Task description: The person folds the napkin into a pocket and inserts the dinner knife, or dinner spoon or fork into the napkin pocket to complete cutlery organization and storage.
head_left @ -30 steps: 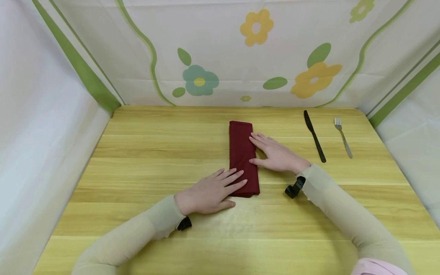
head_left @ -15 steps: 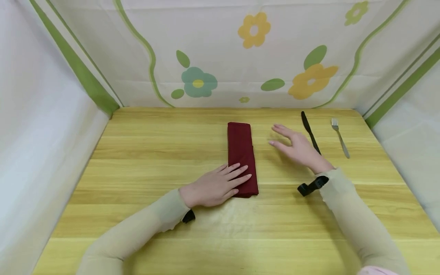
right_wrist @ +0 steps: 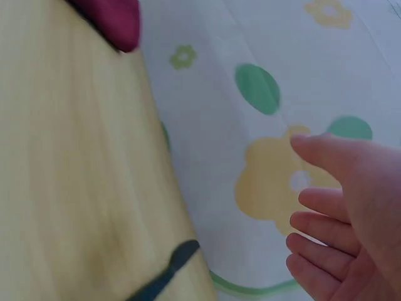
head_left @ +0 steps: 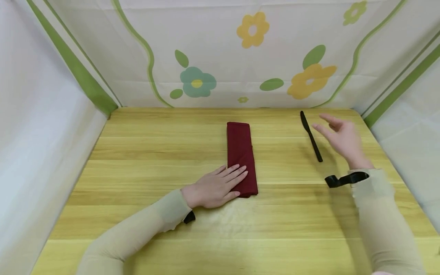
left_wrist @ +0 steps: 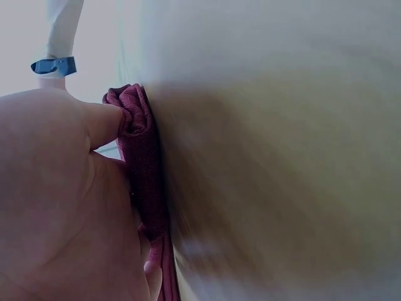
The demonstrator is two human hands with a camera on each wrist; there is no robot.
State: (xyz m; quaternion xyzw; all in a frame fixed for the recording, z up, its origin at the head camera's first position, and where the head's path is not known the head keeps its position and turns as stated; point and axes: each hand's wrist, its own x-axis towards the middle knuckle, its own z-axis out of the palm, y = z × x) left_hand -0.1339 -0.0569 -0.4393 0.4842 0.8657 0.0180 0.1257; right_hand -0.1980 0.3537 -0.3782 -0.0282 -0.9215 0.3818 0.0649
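Observation:
A dark red cloth napkin (head_left: 239,139), folded into a long strip, lies on the wooden table. My left hand (head_left: 214,187) rests flat on its near end, fingers straight and spread across it. In the left wrist view the rolled layers of the napkin (left_wrist: 145,163) show beside the thumb and palm. My right hand (head_left: 345,139) is raised over the right side of the table, holding nothing, with thumb and fingers apart. Just left of it lies a black knife (head_left: 311,135), its tip toward the back. The fork is hidden behind the right hand in the head view.
Around the table (head_left: 154,152) stand white cloth walls; the back one (head_left: 227,46) carries printed flowers and leaves and meets the table's far edge. A black strap with a camera (head_left: 347,179) sits on the right wrist.
My right hand has let go of the napkin's right edge, lifted, and moved right past the knife to above the fork. My left hand stays on the napkin, its thumb now on the near edge.

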